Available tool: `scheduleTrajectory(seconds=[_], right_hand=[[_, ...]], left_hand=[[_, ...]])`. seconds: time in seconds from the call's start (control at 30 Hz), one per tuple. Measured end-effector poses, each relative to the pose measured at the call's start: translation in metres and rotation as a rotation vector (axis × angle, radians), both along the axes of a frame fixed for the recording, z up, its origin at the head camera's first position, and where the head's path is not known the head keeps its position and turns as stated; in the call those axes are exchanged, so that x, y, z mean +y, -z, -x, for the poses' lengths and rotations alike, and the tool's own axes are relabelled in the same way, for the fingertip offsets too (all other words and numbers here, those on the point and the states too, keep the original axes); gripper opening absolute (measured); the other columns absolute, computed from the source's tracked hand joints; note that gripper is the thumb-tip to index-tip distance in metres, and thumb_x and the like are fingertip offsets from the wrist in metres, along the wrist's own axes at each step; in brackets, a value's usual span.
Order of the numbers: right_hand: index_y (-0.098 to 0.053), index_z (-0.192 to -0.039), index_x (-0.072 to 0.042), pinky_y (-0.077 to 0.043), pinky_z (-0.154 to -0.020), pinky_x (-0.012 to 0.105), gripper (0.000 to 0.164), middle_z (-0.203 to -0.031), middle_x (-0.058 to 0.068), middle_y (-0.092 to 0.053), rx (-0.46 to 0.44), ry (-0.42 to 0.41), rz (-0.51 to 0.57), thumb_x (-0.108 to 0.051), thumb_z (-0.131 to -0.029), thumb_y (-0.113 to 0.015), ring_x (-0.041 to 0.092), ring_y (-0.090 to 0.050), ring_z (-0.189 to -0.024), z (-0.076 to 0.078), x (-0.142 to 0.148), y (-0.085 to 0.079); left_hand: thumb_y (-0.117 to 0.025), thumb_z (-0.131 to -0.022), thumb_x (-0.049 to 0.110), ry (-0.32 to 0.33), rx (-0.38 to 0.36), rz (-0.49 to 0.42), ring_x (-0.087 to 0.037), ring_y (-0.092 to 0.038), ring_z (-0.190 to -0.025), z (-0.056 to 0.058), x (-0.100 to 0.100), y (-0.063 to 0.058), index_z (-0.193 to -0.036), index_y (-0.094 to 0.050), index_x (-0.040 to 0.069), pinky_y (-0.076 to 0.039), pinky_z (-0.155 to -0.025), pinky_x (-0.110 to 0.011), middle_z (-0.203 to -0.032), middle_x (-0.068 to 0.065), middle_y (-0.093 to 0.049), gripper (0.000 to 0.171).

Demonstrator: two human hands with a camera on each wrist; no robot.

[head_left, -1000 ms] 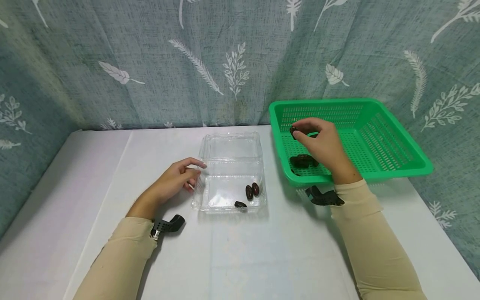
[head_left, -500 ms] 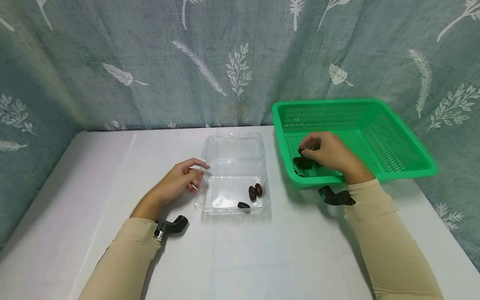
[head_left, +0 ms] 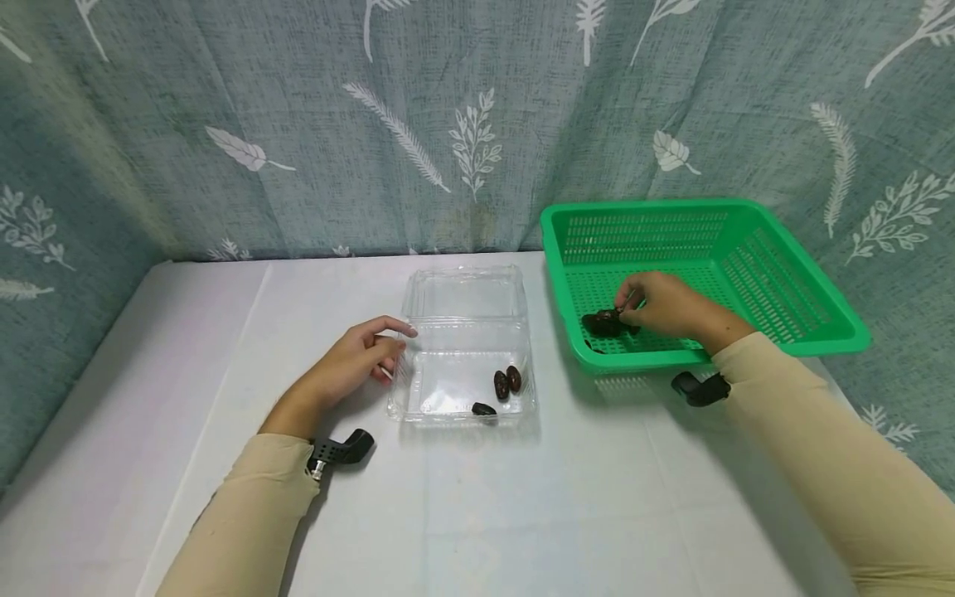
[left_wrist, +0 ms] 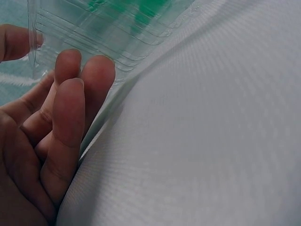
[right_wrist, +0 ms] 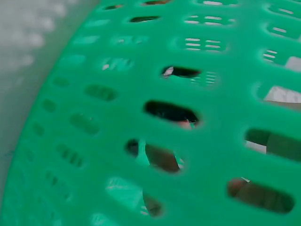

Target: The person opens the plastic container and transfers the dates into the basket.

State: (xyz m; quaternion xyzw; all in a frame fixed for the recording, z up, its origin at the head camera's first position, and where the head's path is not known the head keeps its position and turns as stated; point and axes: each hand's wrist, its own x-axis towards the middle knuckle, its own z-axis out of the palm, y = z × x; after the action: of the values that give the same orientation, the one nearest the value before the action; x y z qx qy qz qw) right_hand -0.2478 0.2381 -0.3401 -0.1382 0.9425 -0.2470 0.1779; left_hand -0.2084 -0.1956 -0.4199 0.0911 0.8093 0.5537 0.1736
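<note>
A clear plastic clamshell box (head_left: 448, 377) lies with its lid raised on the white table, with dates (head_left: 501, 385) at its right side. My left hand (head_left: 351, 361) holds the box's left edge, its index finger reaching over the rim. Close up in the left wrist view, curled fingers (left_wrist: 68, 113) lie against the box wall (left_wrist: 136, 42). Inside the green basket (head_left: 705, 361), my right hand (head_left: 667, 308) pinches at a date on the small pile of dark dates (head_left: 603, 323). The right wrist view is mostly blocked by the basket wall (right_wrist: 221, 89), with bits of fingers seen through its slots.
The basket stands at the right back, near the patterned curtain (head_left: 313, 124). White cloth covers the table (head_left: 522, 506) in front of the box and basket. The basket's near rim lies below the right wrist.
My right hand, pinching a date a second ago above the pile, has moved lower and rightward, down to the dates in the basket. My left hand stays at the box edge.
</note>
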Motion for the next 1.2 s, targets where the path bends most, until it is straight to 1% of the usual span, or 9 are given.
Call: scheduleTrajectory(seconds=[0.2, 0.47, 0.6, 0.73, 0.87, 0.97, 1.1, 1.2], right_hand=[[-0.063, -0.110, 0.000, -0.051, -0.070, 0.039, 0.015, -0.109, 0.024, -0.066, 0.010, -0.016, -0.022, -0.006, -0.096, -0.063, 0.032, -0.065, -0.093, 0.001, 0.000, 0.005], [-0.065, -0.109, 0.000, -0.053, -0.072, 0.041, 0.015, -0.107, 0.023, -0.067, 0.019, -0.018, -0.057, -0.005, -0.095, -0.064, 0.034, -0.065, -0.094, 0.002, -0.002, 0.008], [-0.065, -0.112, 0.000, -0.053, -0.072, 0.041, 0.018, -0.109, 0.024, -0.066, 0.020, -0.016, -0.071, -0.006, -0.096, -0.064, 0.034, -0.065, -0.095, 0.002, -0.003, 0.009], [-0.065, -0.115, 0.000, -0.053, -0.072, 0.043, 0.020, -0.112, 0.026, -0.065, 0.045, -0.008, -0.076, -0.008, -0.096, -0.063, 0.035, -0.064, -0.094, 0.002, -0.003, 0.007], [-0.065, -0.120, -0.001, -0.052, -0.071, 0.043, 0.025, -0.115, 0.027, -0.064, 0.104, 0.002, -0.056, -0.013, -0.098, -0.062, 0.034, -0.065, -0.092, -0.002, -0.005, 0.000], [-0.064, -0.123, -0.001, -0.052, -0.072, 0.044, 0.028, -0.116, 0.025, -0.066, 0.159, 0.001, -0.012, -0.016, -0.099, -0.060, 0.034, -0.065, -0.095, -0.009, -0.010, -0.008], [-0.066, -0.122, -0.005, -0.052, -0.073, 0.042, 0.026, -0.112, 0.018, -0.069, 0.265, -0.010, 0.068, -0.017, -0.100, -0.060, 0.030, -0.064, -0.098, -0.018, -0.022, -0.018], [-0.068, -0.118, -0.009, -0.051, -0.068, 0.038, 0.022, -0.107, 0.012, -0.071, 0.346, -0.041, 0.116, -0.016, -0.099, -0.061, 0.025, -0.066, -0.091, -0.025, -0.034, -0.026]], left_hand=[[-0.048, -0.102, 0.016, 0.000, -0.003, 0.003, -0.009, -0.057, -0.068, 0.001, 0.000, -0.001, -0.131, -0.057, 0.004, -0.057, -0.066, -0.028, -0.082, -0.002, -0.058, 0.033], [-0.051, -0.102, 0.019, -0.002, -0.015, -0.007, -0.009, -0.058, -0.069, 0.001, -0.001, 0.002, -0.131, -0.057, 0.005, -0.057, -0.066, -0.028, -0.077, -0.001, -0.057, 0.033], [-0.051, -0.102, 0.018, 0.001, -0.012, -0.013, -0.009, -0.058, -0.072, 0.001, -0.001, 0.002, -0.131, -0.057, 0.005, -0.057, -0.066, -0.028, -0.075, -0.001, -0.055, 0.033], [-0.050, -0.101, 0.016, -0.001, -0.001, -0.020, -0.009, -0.057, -0.071, 0.001, -0.001, 0.002, -0.131, -0.058, 0.005, -0.057, -0.066, -0.028, -0.075, -0.002, -0.053, 0.033], [-0.050, -0.101, 0.016, -0.005, -0.006, -0.023, -0.009, -0.056, -0.067, 0.001, -0.001, 0.003, -0.131, -0.058, 0.005, -0.057, -0.065, -0.029, -0.075, -0.001, -0.055, 0.033], [-0.050, -0.101, 0.016, -0.005, -0.011, -0.024, -0.009, -0.056, -0.067, 0.002, -0.002, 0.004, -0.131, -0.058, 0.006, -0.057, -0.065, -0.029, -0.076, -0.002, -0.055, 0.032], [-0.050, -0.101, 0.016, -0.007, -0.014, -0.026, -0.009, -0.056, -0.067, 0.002, -0.001, 0.003, -0.130, -0.059, 0.006, -0.057, -0.065, -0.029, -0.077, -0.002, -0.055, 0.032], [-0.050, -0.101, 0.016, -0.008, -0.016, -0.027, -0.009, -0.056, -0.067, 0.002, -0.001, 0.003, -0.130, -0.059, 0.006, -0.057, -0.066, -0.030, -0.078, -0.002, -0.055, 0.032]])
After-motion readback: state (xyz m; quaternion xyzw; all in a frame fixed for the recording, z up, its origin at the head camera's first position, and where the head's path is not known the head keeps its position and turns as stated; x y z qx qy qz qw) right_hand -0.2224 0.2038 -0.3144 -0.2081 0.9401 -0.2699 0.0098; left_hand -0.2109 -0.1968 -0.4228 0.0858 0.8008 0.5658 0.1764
